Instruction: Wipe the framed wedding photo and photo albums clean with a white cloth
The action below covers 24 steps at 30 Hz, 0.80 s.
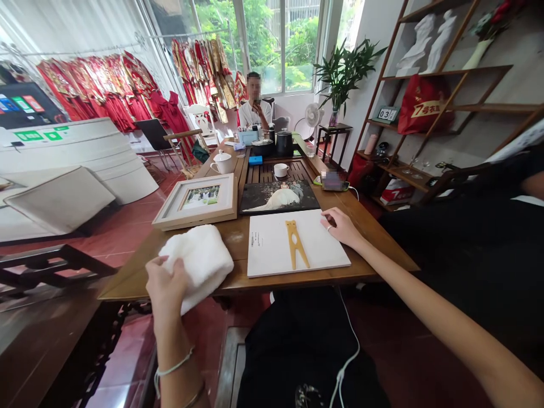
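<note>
My left hand [169, 283] is closed on the edge of a folded white towel [204, 258], thumb on top. The towel lies at the table's near left edge and partly hangs over it. My right hand [341, 225], fingers curled, holds the upper right corner of a flat white board [272, 249] with small print at its left. On the board lies a yellow cat-shaped tool [296, 243] with two legs. Just behind the board is a dark photo panel [278, 196] showing a white gown. A pale picture frame [195, 198] lies behind the towel.
Farther back on the wooden table [236, 272] stand a lidded white cup [223, 162], a white teacup [281, 170], a blue box [255, 160] and a black kettle [284, 143]. A phone [334, 181] lies at right. A person [255, 110] sits across; another in black is at right.
</note>
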### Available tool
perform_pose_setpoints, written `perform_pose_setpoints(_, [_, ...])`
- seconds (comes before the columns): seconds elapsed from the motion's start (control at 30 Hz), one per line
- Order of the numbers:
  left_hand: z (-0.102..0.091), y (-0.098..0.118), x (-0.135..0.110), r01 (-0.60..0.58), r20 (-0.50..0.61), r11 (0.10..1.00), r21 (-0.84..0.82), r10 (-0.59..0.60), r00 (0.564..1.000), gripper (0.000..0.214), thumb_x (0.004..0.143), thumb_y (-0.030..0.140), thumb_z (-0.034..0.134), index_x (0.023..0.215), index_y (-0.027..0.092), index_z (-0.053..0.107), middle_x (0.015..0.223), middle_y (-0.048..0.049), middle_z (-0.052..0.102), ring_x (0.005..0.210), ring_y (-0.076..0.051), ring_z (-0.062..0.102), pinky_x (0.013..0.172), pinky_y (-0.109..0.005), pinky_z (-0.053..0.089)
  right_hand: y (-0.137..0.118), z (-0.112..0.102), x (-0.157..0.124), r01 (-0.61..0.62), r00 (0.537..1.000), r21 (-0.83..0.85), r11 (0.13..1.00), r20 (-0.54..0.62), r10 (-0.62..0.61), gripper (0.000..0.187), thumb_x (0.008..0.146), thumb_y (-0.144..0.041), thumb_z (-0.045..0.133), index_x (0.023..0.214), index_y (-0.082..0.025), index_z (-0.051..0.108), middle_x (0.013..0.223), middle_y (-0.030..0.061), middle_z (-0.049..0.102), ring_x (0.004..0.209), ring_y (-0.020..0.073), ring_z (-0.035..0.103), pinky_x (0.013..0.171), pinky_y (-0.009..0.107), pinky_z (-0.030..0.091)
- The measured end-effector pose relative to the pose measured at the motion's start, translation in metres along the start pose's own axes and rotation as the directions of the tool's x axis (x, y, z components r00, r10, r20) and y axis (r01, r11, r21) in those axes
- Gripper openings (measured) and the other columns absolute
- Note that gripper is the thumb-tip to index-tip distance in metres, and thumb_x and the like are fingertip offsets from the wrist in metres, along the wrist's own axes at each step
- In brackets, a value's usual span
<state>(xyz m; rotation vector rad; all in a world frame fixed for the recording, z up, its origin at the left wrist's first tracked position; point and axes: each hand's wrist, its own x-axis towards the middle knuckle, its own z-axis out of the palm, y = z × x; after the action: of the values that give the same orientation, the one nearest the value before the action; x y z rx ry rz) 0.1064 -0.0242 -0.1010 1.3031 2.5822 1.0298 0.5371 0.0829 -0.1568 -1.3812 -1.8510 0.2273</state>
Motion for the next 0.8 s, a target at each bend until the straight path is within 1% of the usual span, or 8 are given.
perform_pose_setpoints(0.1, [0.008, 0.006, 0.007, -0.053, -0.065, 0.983, -0.173, 0.042, 0.997, 0.039, 0.082, 0.031, 0.046, 0.118, 0.017, 0.043, 0.108, -0.0109, 0.056, 0.101, -0.028, 0.059, 0.092, -0.042, 0.046, -0.001, 0.0, 0.0, -0.006, 1.0, -0.002, 1.0, 0.005, 0.006, 0.018, 0.081, -0.029, 0.052, 0.092, -0.019, 0.061, 0.094, 0.0085, 0.06, 0.08, 0.0214, 0.059, 0.079, 0.038, 0.049])
perform_pose_setpoints(0.17, [0.016, 0.009, 0.01, -0.167, 0.0, 0.947, -0.274, 0.173, 0.985, 0.039, 0.081, 0.027, 0.046, 0.118, 0.016, 0.042, 0.111, -0.0106, 0.054, 0.103, -0.025, 0.057, 0.093, -0.039, 0.046, -0.001, -0.001, 0.0, -0.012, 1.0, -0.006, 1.0, 0.006, 0.012, 0.018, 0.081, -0.029, 0.052, 0.093, -0.019, 0.061, 0.094, 0.0085, 0.06, 0.08, 0.0213, 0.059, 0.079, 0.038, 0.049])
perform_pose_setpoints(0.27, [0.024, 0.014, 0.004, -0.157, 0.124, 0.943, -0.295, 0.2, 0.972, 0.045, 0.079, 0.028, 0.05, 0.12, 0.013, 0.043, 0.106, -0.0115, 0.054, 0.099, -0.025, 0.058, 0.09, -0.041, 0.048, -0.002, -0.001, 0.0, -0.011, 1.0, -0.012, 1.0, 0.009, 0.011, 0.018, 0.081, -0.029, 0.052, 0.093, -0.019, 0.061, 0.094, 0.0081, 0.06, 0.08, 0.0212, 0.059, 0.079, 0.038, 0.049])
perform_pose_setpoints(0.33, [0.022, 0.019, -0.007, -0.23, -0.009, 0.955, -0.187, 0.232, 0.973, 0.046, 0.079, 0.03, 0.052, 0.122, 0.012, 0.047, 0.117, -0.0157, 0.05, 0.113, -0.03, 0.051, 0.099, -0.046, 0.043, -0.001, -0.001, 0.0, -0.008, 1.0, -0.012, 1.0, 0.008, 0.008, 0.017, 0.081, -0.029, 0.052, 0.092, -0.019, 0.061, 0.094, 0.0079, 0.06, 0.08, 0.0212, 0.059, 0.078, 0.038, 0.049])
perform_pose_setpoints(0.43, [0.013, 0.028, -0.026, -0.536, -0.114, 0.844, -0.039, 0.529, 0.841, 0.04, 0.087, 0.035, 0.048, 0.123, 0.02, 0.053, 0.141, -0.0125, 0.037, 0.133, -0.03, 0.035, 0.11, -0.043, 0.031, 0.0, -0.001, 0.0, 0.003, 1.0, -0.011, 1.0, 0.005, -0.003, 0.017, 0.081, -0.029, 0.052, 0.093, -0.02, 0.061, 0.093, 0.0077, 0.061, 0.08, 0.0214, 0.059, 0.078, 0.039, 0.049])
perform_pose_setpoints(0.57, [0.011, 0.034, -0.036, -0.765, 0.259, 0.64, -0.076, 0.753, 0.605, 0.054, 0.086, 0.044, 0.05, 0.134, 0.019, 0.046, 0.137, -0.0132, 0.048, 0.126, -0.03, 0.046, 0.104, -0.044, 0.039, 0.001, 0.0, 0.0, 0.01, 1.0, -0.015, 1.0, 0.005, -0.01, 0.018, 0.081, -0.029, 0.052, 0.093, -0.019, 0.061, 0.093, 0.0081, 0.061, 0.079, 0.0215, 0.059, 0.078, 0.039, 0.049])
perform_pose_setpoints(0.67, [0.017, 0.035, -0.03, -0.809, 0.37, 0.588, 0.014, 0.748, 0.55, 0.056, 0.086, 0.037, 0.048, 0.138, 0.017, 0.042, 0.138, -0.0162, 0.048, 0.126, -0.033, 0.046, 0.099, -0.048, 0.041, 0.001, 0.0, 0.0, 0.01, 1.0, -0.009, 1.0, 0.005, -0.009, 0.018, 0.081, -0.029, 0.052, 0.093, -0.02, 0.061, 0.093, 0.0076, 0.061, 0.079, 0.0213, 0.059, 0.078, 0.038, 0.049])
perform_pose_setpoints(0.8, [0.023, 0.043, -0.025, -0.866, 0.358, 0.496, 0.057, 0.8, 0.482, 0.053, 0.082, 0.016, 0.044, 0.135, 0.018, 0.045, 0.149, -0.0127, 0.038, 0.136, -0.03, 0.036, 0.1, -0.043, 0.042, 0.0, 0.0, 0.0, 0.006, 1.0, -0.008, 1.0, 0.003, -0.006, 0.017, 0.081, -0.028, 0.052, 0.092, -0.02, 0.062, 0.093, 0.0075, 0.061, 0.079, 0.0213, 0.059, 0.079, 0.039, 0.05])
